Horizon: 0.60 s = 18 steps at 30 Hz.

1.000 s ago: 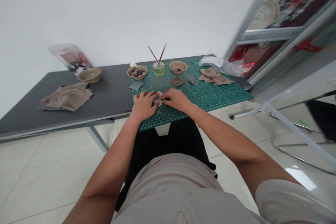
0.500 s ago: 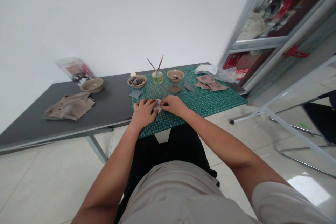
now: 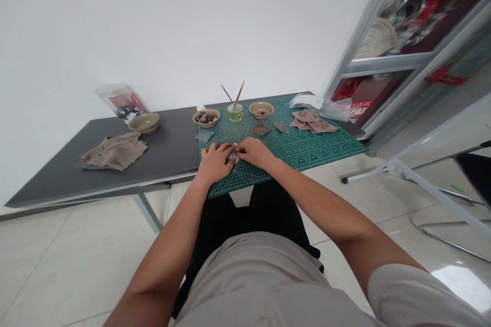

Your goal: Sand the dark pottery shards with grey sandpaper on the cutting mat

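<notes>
My left hand (image 3: 218, 162) lies on the green cutting mat (image 3: 326, 152), its fingers and thumb pressed around a small light grey piece (image 3: 233, 153), a flat scrap with its edges partly covered. Against the right edge of that piece, my right hand (image 3: 255, 152) is closed in a pinch; what its fingertips hold is too small to make out. Just beyond the hands lie a blue-grey square (image 3: 204, 135), a brown square (image 3: 260, 129) and a grey pointed piece (image 3: 281, 126).
A bowl of dark and pale lumps (image 3: 206, 118), a glass with two brushes (image 3: 235, 113) and another bowl (image 3: 261, 110) line the back. Crumpled cloth (image 3: 312, 121) and a plastic bag (image 3: 326, 106) lie right; cloth (image 3: 114, 151), a bowl (image 3: 144, 122) and a clear container (image 3: 119, 102) left.
The camera view has tilted and shifted slightly. Both hands stay at the light grey piece, with only small finger movements; the other things keep their places on the table.
</notes>
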Motion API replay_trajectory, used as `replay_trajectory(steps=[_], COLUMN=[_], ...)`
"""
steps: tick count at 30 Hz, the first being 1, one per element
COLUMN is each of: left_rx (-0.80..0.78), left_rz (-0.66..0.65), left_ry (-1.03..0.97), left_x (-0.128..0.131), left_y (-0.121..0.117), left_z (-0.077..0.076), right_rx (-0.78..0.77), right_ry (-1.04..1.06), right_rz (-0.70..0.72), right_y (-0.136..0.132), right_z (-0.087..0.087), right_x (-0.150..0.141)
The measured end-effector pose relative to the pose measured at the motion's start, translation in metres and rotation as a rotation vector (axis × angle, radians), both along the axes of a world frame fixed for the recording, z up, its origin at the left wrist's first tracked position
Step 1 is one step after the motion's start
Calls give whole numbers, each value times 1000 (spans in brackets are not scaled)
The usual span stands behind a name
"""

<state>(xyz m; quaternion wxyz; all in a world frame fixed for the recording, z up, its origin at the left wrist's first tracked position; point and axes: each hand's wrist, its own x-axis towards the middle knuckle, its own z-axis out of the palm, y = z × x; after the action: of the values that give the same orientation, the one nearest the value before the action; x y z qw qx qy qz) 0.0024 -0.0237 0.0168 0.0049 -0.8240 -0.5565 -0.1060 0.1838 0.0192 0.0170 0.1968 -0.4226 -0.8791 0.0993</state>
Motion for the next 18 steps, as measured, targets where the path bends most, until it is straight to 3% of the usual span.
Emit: replay_trajectory(steps=[5, 11, 18], left_rx=[-9, 8, 10], left_rz=[-3, 0, -2], left_ry=[-5, -13, -18], left_x=[0, -2, 0], left_y=[0, 2, 1], left_z=[-1, -5, -5], right_rx=[-8, -7, 10], right_ry=[-10, -17, -62], right_rz=[67, -6, 72], right_y=[-3, 0, -5], right_z=[-2, -2, -3], right_x=[4, 21, 9])
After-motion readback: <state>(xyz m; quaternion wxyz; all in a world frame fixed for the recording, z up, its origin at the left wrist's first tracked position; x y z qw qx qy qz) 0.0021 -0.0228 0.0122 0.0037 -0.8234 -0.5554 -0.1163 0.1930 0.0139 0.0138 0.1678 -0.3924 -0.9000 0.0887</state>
